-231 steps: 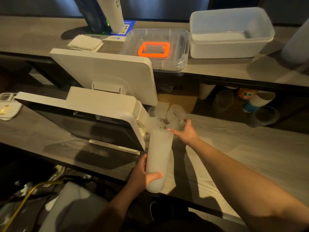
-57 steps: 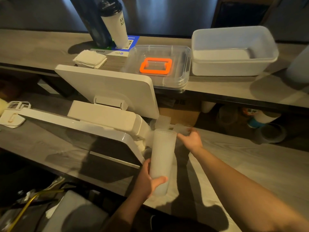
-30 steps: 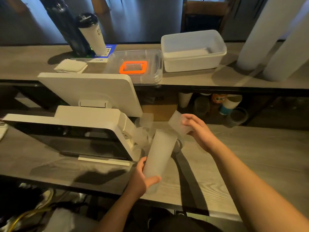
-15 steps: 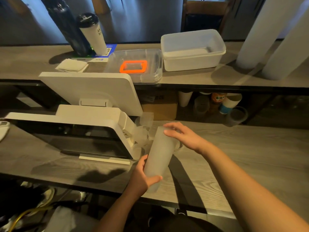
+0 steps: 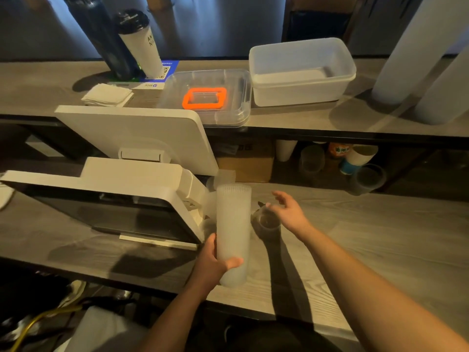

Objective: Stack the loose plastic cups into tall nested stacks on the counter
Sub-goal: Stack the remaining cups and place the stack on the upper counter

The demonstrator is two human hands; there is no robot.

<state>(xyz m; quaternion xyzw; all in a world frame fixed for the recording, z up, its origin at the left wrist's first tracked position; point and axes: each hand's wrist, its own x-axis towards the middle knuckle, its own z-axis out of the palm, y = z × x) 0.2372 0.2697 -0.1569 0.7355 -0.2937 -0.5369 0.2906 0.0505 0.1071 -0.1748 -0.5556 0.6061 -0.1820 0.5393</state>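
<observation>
Nesting done since half second ago: right hand [image 5: 288, 213] withdrawn from stack top, fingers spread, reaching toward loose cup [image 5: 268, 221] on counter [image 5: 368, 237]. Stack [image 5: 233, 232] gripped near base by left hand [image 5: 212, 262].

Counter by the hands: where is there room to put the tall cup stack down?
Bare wood lies right of the right hand, out along the lower counter. It is crowded left of the cup stack, where loose cups sit against the white register.
</observation>
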